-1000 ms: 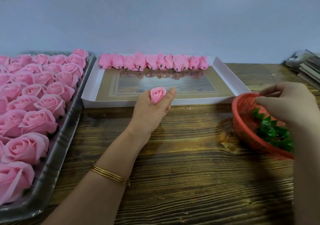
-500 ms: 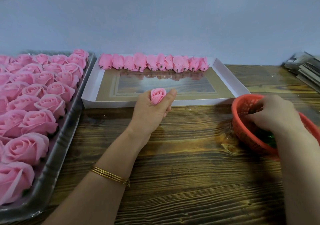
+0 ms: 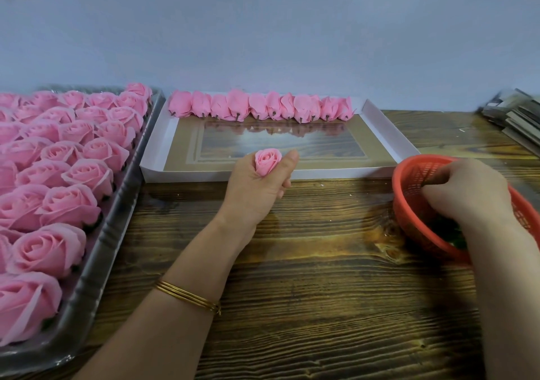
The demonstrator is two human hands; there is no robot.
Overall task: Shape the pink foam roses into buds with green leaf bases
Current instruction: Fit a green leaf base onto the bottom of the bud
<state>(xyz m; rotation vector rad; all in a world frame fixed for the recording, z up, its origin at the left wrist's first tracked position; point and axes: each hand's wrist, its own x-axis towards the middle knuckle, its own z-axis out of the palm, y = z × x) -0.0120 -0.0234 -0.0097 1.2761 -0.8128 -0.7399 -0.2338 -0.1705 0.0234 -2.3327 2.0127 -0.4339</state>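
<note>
- Pink bud (image 3: 267, 161) stands upright in ur left hand (image 3: 257, 186), fingers curled round its lower half, just above the near rim of the white box (image 3: 380, 116). Squeeze too hard & the foam petals prob crease; slacken & the bud may unfurl.
- Right hand (image 3: 464, 192) is down in the red basket (image 3: 409, 180), fingers curled in among the leaf bases (image 3: 455, 240). Can't tell if they've pinched one. Risk: u lift two stuck together, or none.
- Basket looks tipped toward u on the bench (image 3: 321, 292). Rummage roughly & it could roll, spilling leaves.
- Finished buds (image 3: 260, 107) lie in a row along the box's far wall. A careless drop-in could knock the row askew.
- Open roses (image 3: 67, 204) sit packed in the metal tray (image 3: 117, 233), near ur left forearm. A wide elbow swing could brush & dent them.
</note>
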